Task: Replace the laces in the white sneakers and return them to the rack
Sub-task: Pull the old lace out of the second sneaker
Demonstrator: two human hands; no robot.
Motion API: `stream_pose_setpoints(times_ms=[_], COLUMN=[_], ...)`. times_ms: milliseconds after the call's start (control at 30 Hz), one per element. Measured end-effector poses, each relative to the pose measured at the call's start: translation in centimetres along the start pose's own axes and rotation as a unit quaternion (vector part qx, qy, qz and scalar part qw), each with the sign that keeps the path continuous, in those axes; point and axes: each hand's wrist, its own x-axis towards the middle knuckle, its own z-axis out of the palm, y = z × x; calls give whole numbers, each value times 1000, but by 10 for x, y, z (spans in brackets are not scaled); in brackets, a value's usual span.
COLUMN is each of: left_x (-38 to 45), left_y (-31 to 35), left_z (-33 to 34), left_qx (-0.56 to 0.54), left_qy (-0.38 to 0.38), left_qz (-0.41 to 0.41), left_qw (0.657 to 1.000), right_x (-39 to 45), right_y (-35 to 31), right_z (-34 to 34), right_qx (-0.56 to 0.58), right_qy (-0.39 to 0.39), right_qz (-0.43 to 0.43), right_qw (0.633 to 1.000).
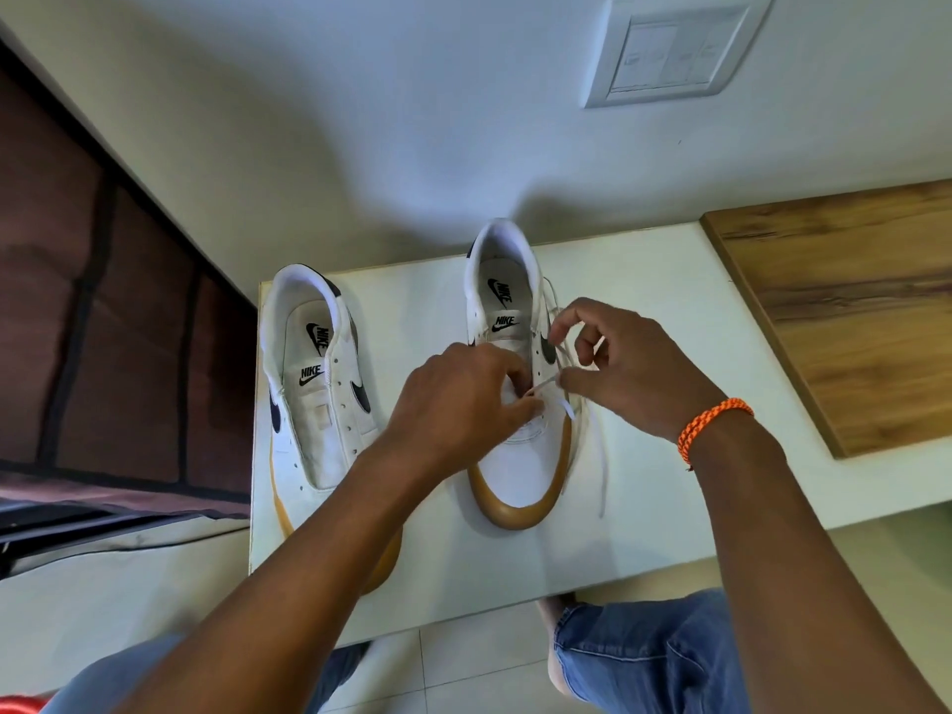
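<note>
- White sneakers: two stand side by side on a white tabletop (644, 456), toes toward the near edge, heels toward the far wall
- The right sneaker (515, 471) sits near the middle of the tabletop; a white lace (600, 456) is partly threaded through its lower eyelets, with a loose length trailing down the shoe's right side onto the table
- The left sneaker (319, 404) stands just beside it to the left, with bare eyelets and no lace visible; its toe is partly hidden by the left forearm
- Left hand (453, 399) rests over the right sneaker's tongue area, fingers curled, thumb and forefinger pinching a lace end at the eyelets
- Right hand (628, 368) hovers at the shoe's right side, fingertips pinching the lace; another strand loops up between its curled fingers
- An orange braided wristband (713, 422) circles the right wrist
- A wooden board (850, 311) lies on the far right of the surface
- A white switch plate (669, 54) is on the far wall
- A dark brown fabric rack (103, 327) stands to the left
- Blue jeans (649, 657) show at the near edge
</note>
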Motion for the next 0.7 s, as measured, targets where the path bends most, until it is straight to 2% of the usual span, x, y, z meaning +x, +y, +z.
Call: stream_pose_setpoints(times_ms=[167, 300, 367, 467, 533, 567, 633, 700], left_x=[7, 8, 9, 12, 13, 13, 12, 12], left_y=[-6, -11, -14, -21, -27, -29, -29, -25], left_z=[-2, -20, -30, -41, -44, -46, -47, -47], left_qx=[-123, -303, -419, -626, -724, -753, -777, -775], left_qy=[14, 37, 79, 121, 116, 106, 86, 72], left_qz=[-20, -40, -53, -56, -41, -36, -33, -27], left_qw=[992, 952, 903, 769, 679, 648, 622, 627], right_x=[1, 5, 6, 4, 2, 0, -5, -8], right_y=[5, 9, 13, 15, 17, 16, 9, -2], right_z=[10, 9, 4, -5, -11, -14, -19, -20], right_qx=[-70, -81, -72, -48, -30, 16, 144, 239], right_qy=[-17, 37, 72, 92, 68, 38, -48, -130], right_qz=[15, 30, 49, 105, 132, 138, 131, 91], right_qw=[997, 996, 994, 989, 988, 990, 980, 958])
